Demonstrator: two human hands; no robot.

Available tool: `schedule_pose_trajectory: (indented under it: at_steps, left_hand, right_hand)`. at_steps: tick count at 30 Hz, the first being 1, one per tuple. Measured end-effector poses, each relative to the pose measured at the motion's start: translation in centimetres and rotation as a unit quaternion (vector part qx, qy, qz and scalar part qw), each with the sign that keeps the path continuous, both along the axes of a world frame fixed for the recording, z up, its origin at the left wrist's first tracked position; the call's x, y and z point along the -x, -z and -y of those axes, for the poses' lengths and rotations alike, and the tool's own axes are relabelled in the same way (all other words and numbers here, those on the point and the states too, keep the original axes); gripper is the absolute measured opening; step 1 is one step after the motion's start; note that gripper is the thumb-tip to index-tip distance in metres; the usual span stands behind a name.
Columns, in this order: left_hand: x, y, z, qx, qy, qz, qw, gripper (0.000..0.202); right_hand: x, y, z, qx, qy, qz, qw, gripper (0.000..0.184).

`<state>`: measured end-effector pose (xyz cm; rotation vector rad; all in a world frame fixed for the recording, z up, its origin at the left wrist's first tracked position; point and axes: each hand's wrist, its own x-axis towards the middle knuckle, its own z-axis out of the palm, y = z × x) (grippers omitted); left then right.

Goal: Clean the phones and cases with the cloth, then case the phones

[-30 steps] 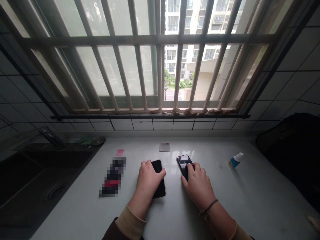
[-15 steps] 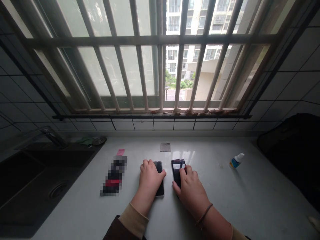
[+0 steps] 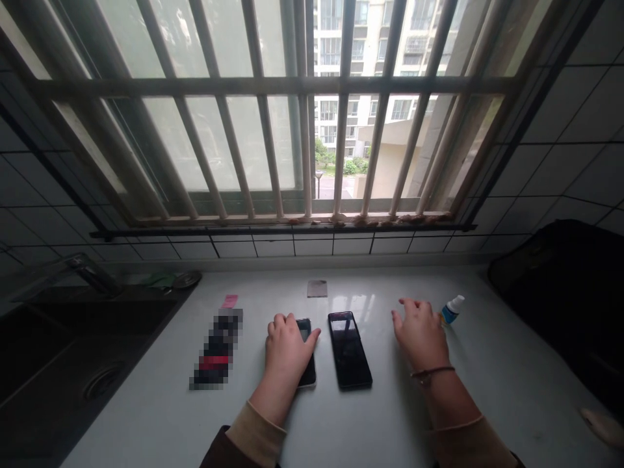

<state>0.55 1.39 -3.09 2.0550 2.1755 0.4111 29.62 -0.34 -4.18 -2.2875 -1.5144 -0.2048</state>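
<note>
L hand is palm-down and cupped over a black smartphone, fingers curled across it. Most of that phone is hidden, w/ only the top corner and lower end showing. R hand is open, fingers spread, tips low over the desk, holding nothing, just beside a small white-capped bottle w/ a blue label. A second black smartphone, longer-looking, lies flat btw the hands, glossy face up, touching neither hand and just right of the first. Further back on the desk: a small grey square card and a pink slip. Left of L hand is a pixelated long item, can't tell what it is. Far left, a dark sink w/ drain, tap behind it. Dark bag sits at right end of desk. Cord bracelet on R wrist. Tiled wall and a barred window ahead, apartment blocks outside.
</note>
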Motion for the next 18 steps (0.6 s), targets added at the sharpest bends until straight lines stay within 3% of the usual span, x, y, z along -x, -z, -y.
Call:
schedule_pose_trajectory:
  at_steps: [2,4,9,14,18]
  left_hand:
    - [0.0,-0.2,0.2,-0.011,0.006,0.003,1.000,0.061]
    - [0.1,-0.3,0.3,-0.019,0.012,0.007,1.000,0.057]
    - [0.2,-0.2,0.4,-0.028,0.019,0.020,0.999,0.048]
    - [0.1,-0.4,0.4,-0.033,0.011,0.019,0.999,0.042]
    - [0.0,-0.4,0.4,-0.040,0.015,0.020,0.999,0.039]
  right_hand:
    - [-2.3,0.8,-0.5,0.003,0.031,-0.015,0.999,0.042]
    - [-3.8,1.6,-0.9,0.016,0.021,-0.036,0.999,0.042]
    - [-5.0,2.6,-1.2,0.028,-0.004,-0.059,0.998,0.029]
    - [-5.5,1.2,-0.9,-0.002,-0.011,-0.083,0.996,0.021]
    - [-5.8,-0.5,-0.3,-0.093,0.000,-0.093,0.991,0.022]
